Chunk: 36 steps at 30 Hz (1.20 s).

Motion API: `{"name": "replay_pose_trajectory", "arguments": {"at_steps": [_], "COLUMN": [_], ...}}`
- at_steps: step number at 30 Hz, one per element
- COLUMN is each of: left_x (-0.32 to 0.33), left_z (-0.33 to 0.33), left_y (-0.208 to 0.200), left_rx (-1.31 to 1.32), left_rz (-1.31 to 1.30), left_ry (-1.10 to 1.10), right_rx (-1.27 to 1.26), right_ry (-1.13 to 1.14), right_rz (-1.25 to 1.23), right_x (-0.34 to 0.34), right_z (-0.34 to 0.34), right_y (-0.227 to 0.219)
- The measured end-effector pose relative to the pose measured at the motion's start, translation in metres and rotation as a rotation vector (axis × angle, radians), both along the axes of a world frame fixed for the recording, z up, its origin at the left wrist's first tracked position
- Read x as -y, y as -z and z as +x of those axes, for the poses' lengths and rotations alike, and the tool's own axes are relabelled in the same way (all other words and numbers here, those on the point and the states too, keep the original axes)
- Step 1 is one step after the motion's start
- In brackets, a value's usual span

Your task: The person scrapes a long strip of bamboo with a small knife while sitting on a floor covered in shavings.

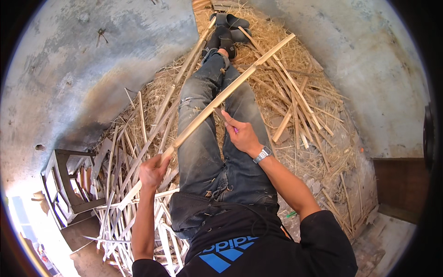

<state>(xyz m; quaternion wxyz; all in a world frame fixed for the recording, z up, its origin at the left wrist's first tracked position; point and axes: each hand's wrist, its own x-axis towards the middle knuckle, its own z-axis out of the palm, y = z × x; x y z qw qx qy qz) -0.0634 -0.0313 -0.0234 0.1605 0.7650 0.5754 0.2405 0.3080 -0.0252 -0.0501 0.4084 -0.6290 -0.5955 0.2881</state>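
Strip point(203, 117): a long, pale length of wood, which passed aslant over the jeans point(198, 159), its far end beyond their right side and its near end off their left.
Left hand point(153, 173): was closed round the strip's nearer part, just left of the jeans.
Right hand point(246, 138): gripped a knife point(219, 112) above the jeans.
Knife: its blade stood at the strip's edge, over the jeans; the fingers hid most of the handle.
Watch point(262, 154): silver, circled the right wrist above the jeans.
Sticks point(286, 121): lay crossed to the right of the jeans, with more heaped to their left.
Shavings point(272, 30): pale and straw-like, spread beyond the jeans and along both sides.
Shoes point(237, 22): dark, were at the jeans' far end.
Frame point(87, 205): dark and boxy, stood left of the jeans.
Walls point(378, 83): grey and patchy, flanked the jeans.
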Motion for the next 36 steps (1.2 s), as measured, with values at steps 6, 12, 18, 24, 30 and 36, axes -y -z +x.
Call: {"name": "replay_pose_trajectory", "arguments": {"at_steps": [6, 12, 18, 24, 30, 36], "left_x": [-0.019, -0.031, -0.039, -0.038, -0.034, -0.017], "left_z": [0.056, 0.083, 0.103, 0.105, 0.094, 0.106], "left_y": [-0.014, -0.025, -0.03, -0.03, -0.029, -0.025], "left_rx": [-0.042, -0.064, -0.069, -0.022, 0.059, -0.115], "left_rz": [-0.129, -0.112, -0.271, -0.203, -0.315, -0.014], "left_ry": [-0.08, -0.066, -0.14, -0.126, -0.095, -0.076], "right_rx": [-0.011, -0.071, -0.158, -0.219, -0.944, -0.74], "right_ry": [-0.087, -0.085, -0.186, -0.202, -0.401, 0.087], "right_rz": [-0.041, -0.033, -0.08, 0.128, -0.605, -0.191], "right_x": [0.005, 0.003, 0.009, 0.004, 0.002, -0.005], "right_z": [-0.014, -0.009, -0.028, -0.026, -0.009, -0.017], "right_y": [-0.002, 0.002, -0.006, 0.022, -0.005, -0.008]}}
